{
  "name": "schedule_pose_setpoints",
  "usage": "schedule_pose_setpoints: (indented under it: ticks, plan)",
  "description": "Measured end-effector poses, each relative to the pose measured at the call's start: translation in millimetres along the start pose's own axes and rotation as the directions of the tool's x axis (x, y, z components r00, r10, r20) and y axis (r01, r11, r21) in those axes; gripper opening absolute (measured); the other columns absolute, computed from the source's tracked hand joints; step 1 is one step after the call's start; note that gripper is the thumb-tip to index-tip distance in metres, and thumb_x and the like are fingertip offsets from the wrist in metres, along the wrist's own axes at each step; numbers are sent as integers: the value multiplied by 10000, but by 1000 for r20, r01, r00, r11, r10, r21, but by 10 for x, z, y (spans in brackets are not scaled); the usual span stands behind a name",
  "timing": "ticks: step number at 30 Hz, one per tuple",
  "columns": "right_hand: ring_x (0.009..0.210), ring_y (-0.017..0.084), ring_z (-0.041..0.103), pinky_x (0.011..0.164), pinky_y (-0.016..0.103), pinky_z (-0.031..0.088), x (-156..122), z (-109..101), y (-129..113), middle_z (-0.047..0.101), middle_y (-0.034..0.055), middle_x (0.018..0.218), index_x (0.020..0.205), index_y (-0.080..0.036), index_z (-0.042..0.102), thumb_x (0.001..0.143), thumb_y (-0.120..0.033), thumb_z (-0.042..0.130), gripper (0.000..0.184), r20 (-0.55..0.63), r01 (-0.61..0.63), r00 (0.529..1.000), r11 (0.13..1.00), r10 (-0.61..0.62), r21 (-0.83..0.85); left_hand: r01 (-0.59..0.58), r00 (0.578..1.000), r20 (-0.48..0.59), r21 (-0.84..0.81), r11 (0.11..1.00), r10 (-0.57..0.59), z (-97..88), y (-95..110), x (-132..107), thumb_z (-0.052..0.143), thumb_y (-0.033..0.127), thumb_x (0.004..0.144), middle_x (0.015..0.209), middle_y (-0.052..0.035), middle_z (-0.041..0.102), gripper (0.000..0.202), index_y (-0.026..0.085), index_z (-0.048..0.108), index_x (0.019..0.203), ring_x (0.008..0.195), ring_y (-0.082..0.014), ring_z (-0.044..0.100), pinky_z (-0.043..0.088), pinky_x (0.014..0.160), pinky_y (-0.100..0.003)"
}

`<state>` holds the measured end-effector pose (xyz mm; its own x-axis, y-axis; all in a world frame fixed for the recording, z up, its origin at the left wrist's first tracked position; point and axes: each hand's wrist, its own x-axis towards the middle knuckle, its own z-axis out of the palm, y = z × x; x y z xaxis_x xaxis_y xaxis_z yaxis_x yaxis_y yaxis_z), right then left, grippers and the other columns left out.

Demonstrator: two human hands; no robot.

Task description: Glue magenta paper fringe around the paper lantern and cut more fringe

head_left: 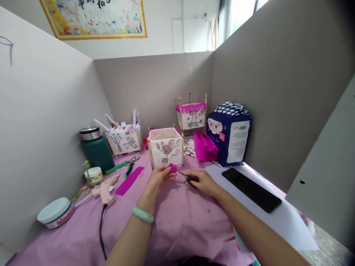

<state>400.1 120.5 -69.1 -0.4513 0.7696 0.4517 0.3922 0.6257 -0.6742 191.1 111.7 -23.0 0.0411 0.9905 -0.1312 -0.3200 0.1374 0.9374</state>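
Between thumb and fingers, my left hand (160, 178) pinches a small magenta paper piece (173, 168) with narrow slits along one edge. My right hand (203, 181) grips black-handled scissors (191, 179), their blades pointing left at the paper's slit edge. Whether the blades touch the paper is too small to tell. Just behind the hands stands a square paper lantern (166, 149) with wooden corner sticks and a drawn flower. A flat magenta paper strip (129, 181) lies left of my left hand.
At left are pruning shears (122, 164), a glue gun (104, 189) with cord, a green bottle (97, 149) and a round white tub (56, 212). A fringed lantern (192, 115), crumpled magenta paper (204, 147), a blue package (229, 133) and a phone (252, 189) are behind and right. Grey partitions enclose the table.
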Motion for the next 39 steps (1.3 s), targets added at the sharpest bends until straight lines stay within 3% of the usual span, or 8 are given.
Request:
schedule_pose_setpoints:
  ticks: [5, 15, 39]
  plan:
    - [808, 191, 675, 762, 280, 517, 8, -10, -12, 738, 33, 951, 1129, -216, 685, 801, -275, 631, 338, -4, 1, 1000, 1000, -1, -13, 10, 1000, 10, -31, 999, -9, -10, -4, 13, 616, 68, 818, 657, -113, 699, 65, 76, 623, 754, 546, -157, 682, 561, 530, -219]
    - [856, 200, 669, 791, 287, 521, -6, -32, -26, 726, 29, 1001, 1127, -228, 684, 772, -259, 648, 358, 13, -28, 1000, 999, 28, 35, -21, 996, -91, -175, 984, 5, -63, 36, 29, 593, 58, 831, 682, -62, 692, 51, 107, 578, 827, 591, -152, 690, 569, 551, -234]
    - [765, 169, 654, 737, 260, 492, -1, -50, -93, 733, 36, 953, 1110, -213, 695, 761, -242, 639, 354, -11, 27, 1000, 997, -28, -72, -18, 997, -74, -135, 991, 8, -46, 33, 24, 565, 59, 848, 664, -72, 687, 58, 112, 558, 826, 585, -163, 690, 561, 531, -238]
